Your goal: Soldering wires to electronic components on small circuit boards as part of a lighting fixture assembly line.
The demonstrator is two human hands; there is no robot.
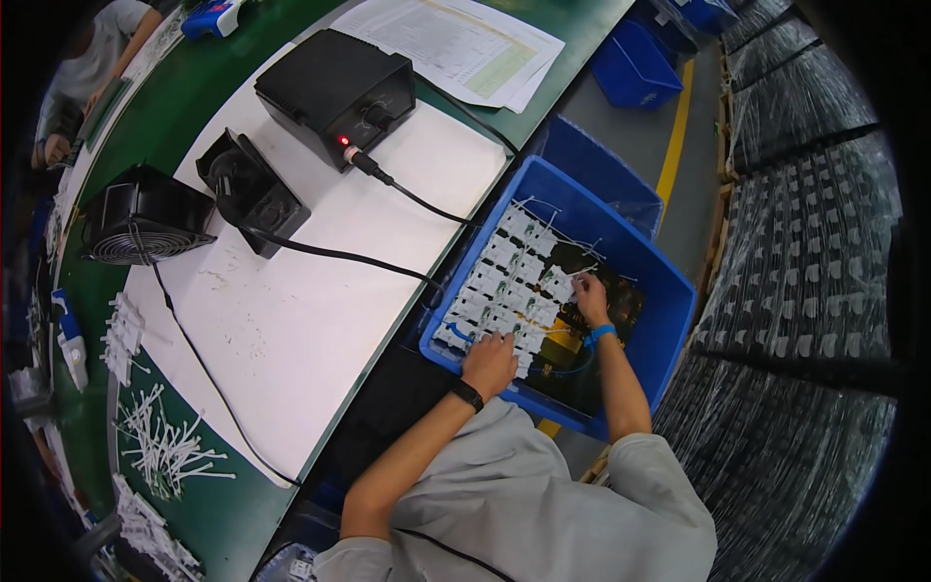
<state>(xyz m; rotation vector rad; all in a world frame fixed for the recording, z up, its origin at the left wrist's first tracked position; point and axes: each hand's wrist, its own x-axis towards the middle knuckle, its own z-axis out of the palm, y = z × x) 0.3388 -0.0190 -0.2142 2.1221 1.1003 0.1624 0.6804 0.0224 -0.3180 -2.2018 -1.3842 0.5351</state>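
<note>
Rows of small white plastic parts (499,262) with thin white leads lie in a blue bin (679,320), on a dark sheet (553,388) with yellow markings. My right hand (592,299), with a blue strap at the wrist, pinches a white part at the right edge of the rows. Over the near end of the rows, my left hand (492,361) bends its fingers down among the parts. It is closed, but its fingertips are partly hidden, so what they hold cannot be made out. A black band circles the left wrist.
A black soldering station (330,92) with a lit red lamp, an iron holder (252,194) and a small fan (150,218) stand on the bench, their cables trailing. White leads (170,441) lie at left. Wrapped pallets (795,262) rise at right. A person's arm (126,48) shows far left.
</note>
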